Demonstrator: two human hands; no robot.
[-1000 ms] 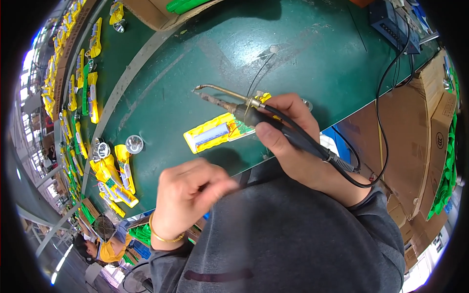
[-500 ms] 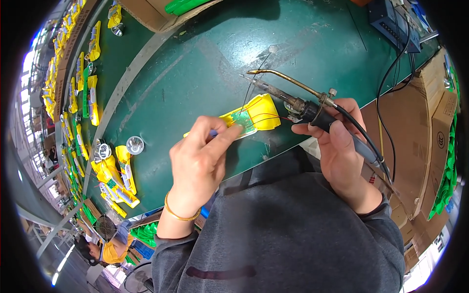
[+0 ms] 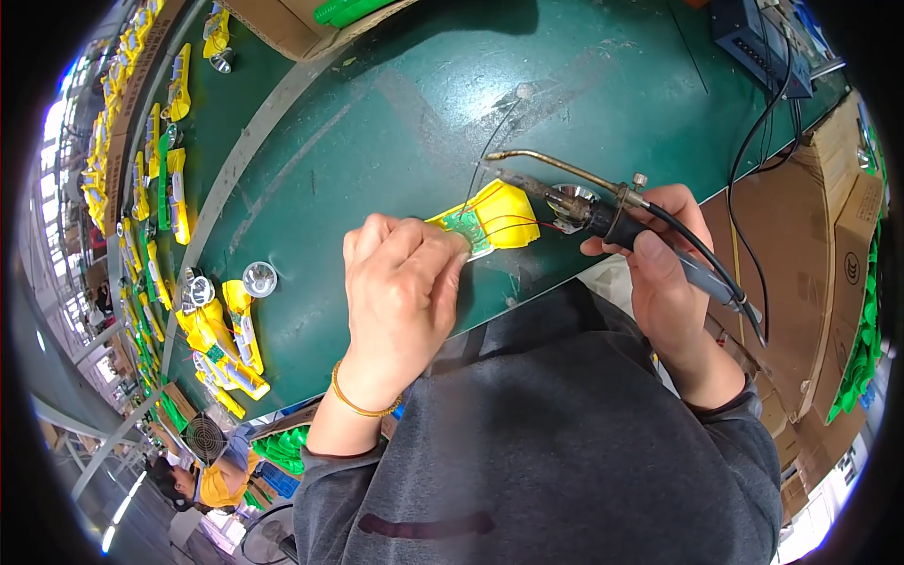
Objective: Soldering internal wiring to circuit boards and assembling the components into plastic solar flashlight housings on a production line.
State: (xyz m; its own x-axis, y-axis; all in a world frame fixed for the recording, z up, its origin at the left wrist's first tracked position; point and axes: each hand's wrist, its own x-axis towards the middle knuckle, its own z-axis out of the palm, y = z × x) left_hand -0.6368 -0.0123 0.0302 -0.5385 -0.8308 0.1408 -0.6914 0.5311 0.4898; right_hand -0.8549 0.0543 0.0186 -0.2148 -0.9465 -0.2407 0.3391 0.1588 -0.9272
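My right hand (image 3: 669, 259) grips a soldering iron (image 3: 603, 221) with a dark, worn shaft and a thin brass tube (image 3: 556, 162) clamped alongside. Its tip points left, over the table above a yellow flashlight housing (image 3: 508, 217). A green circuit board (image 3: 463, 226) lies in the housing, with thin red and dark wires running to the right. Closed and bent, my left hand (image 3: 400, 282) covers the housing's left end, fingertips at the board's edge; what they pinch is hidden. Partly behind the iron is a shiny reflector cup (image 3: 571, 202).
Several yellow housings (image 3: 221, 344) lie at the left beside a loose reflector (image 3: 260, 279). More parts line the strip (image 3: 177, 188) farther left. A blue box with cables (image 3: 758, 47) stands far right, above cardboard boxes (image 3: 782, 273). Another person (image 3: 217, 480) sits lower left.
My left hand has shifted slightly right and turned over the housing, hiding the bluish piece that showed between its fingers. The iron has moved slightly right and down, baring the reflector cup.
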